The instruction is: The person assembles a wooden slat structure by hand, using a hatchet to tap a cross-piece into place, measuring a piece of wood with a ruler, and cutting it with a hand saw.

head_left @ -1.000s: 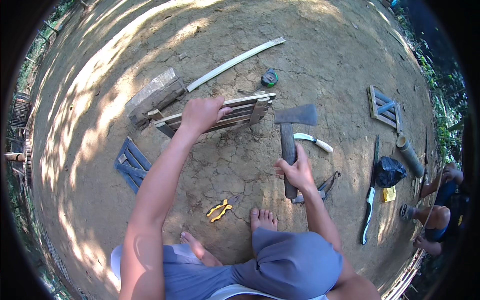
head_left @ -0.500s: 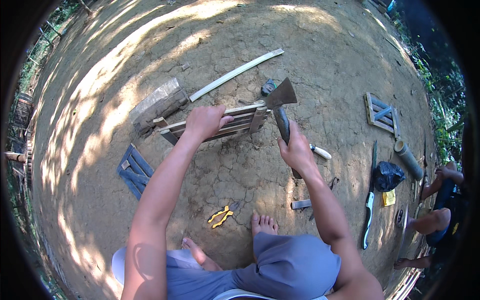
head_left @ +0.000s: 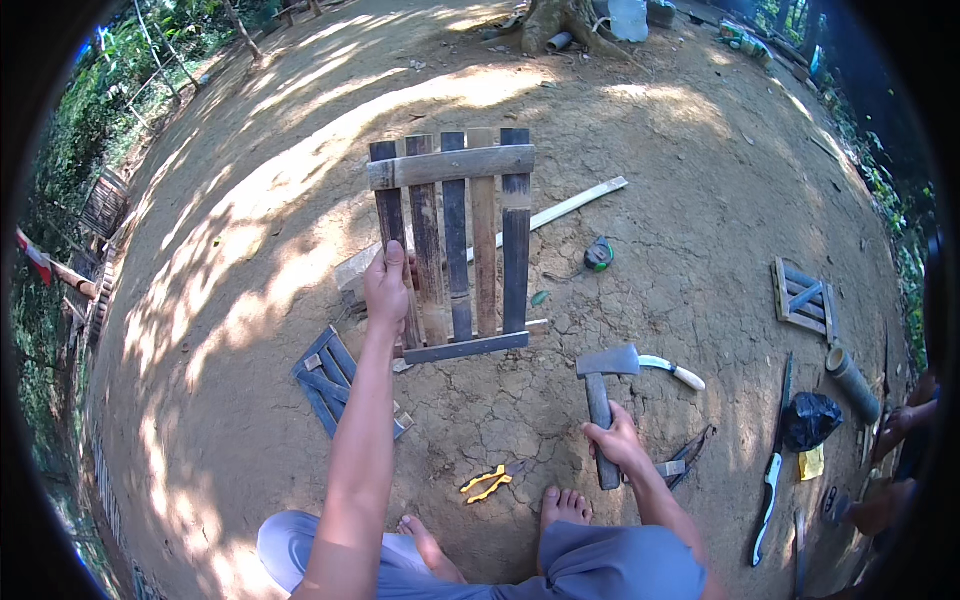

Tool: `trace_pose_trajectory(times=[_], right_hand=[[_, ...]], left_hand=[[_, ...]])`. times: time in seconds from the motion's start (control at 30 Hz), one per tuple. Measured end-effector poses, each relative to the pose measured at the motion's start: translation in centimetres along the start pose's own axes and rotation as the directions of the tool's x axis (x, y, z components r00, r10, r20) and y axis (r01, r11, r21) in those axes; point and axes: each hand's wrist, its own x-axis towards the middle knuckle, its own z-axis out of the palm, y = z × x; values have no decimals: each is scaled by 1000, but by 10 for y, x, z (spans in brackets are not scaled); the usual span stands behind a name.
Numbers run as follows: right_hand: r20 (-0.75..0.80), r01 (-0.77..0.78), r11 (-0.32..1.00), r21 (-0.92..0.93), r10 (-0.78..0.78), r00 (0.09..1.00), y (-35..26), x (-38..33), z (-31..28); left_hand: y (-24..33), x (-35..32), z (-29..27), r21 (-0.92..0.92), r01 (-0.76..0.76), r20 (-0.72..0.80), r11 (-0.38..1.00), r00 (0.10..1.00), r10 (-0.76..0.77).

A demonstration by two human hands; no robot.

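Observation:
My left hand (head_left: 388, 285) grips the left slat of a small slatted panel (head_left: 453, 240), held up in front of me. Upright dark and tan slats make up the panel, joined by a crosspiece near the top and another along the bottom. Lower on the right, my right hand (head_left: 615, 437) is closed around the handle of a hatchet (head_left: 607, 362), its metal head pointing away from me. A curved knife (head_left: 672, 370) with a pale handle lies just beyond the hatchet head. Pliers with yellow grips (head_left: 487, 483) rest on the ground near my feet.
Behind the panel lie a pale wood strip (head_left: 580, 207) and a tape measure (head_left: 599, 254). Slatted frames lie left (head_left: 330, 375) and right (head_left: 806, 297). A folding saw (head_left: 768, 500), black bag (head_left: 811, 420) and bamboo tube (head_left: 853, 385) are at right, near another person's hand (head_left: 900, 425).
The panel has been raised and tipped up, so its broad face now shows. My right hand has lowered the hatchet away from it, toward me. The view has tilted upward.

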Motion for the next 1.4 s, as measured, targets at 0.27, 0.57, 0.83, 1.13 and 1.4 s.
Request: trace_pose_trajectory(times=[0.27, 0.57, 0.83, 1.13, 1.4], right_hand=[[18, -18, 995, -97, 20, 1000, 45, 17, 21], [-86, 90, 645, -759, -236, 968, 12, 14, -6], [-127, 379, 678, -630, -571, 811, -105, 17, 10], [-89, 48, 444, -895, -283, 955, 50, -22, 22], [31, 514, 638, -573, -610, 792, -41, 36, 18]], left_hand=[[-19, -24, -37, -454, 40, -160, 890, 979, -126], [-4, -51, -44, -418, 69, -167, 906, 974, -151], [-18, -80, -24, -361, 201, -56, 911, 970, -236], [-135, -78, -42, -6, 554, -26, 832, 832, -554], [-116, -95, -13, -365, 281, -27, 887, 950, -312]])
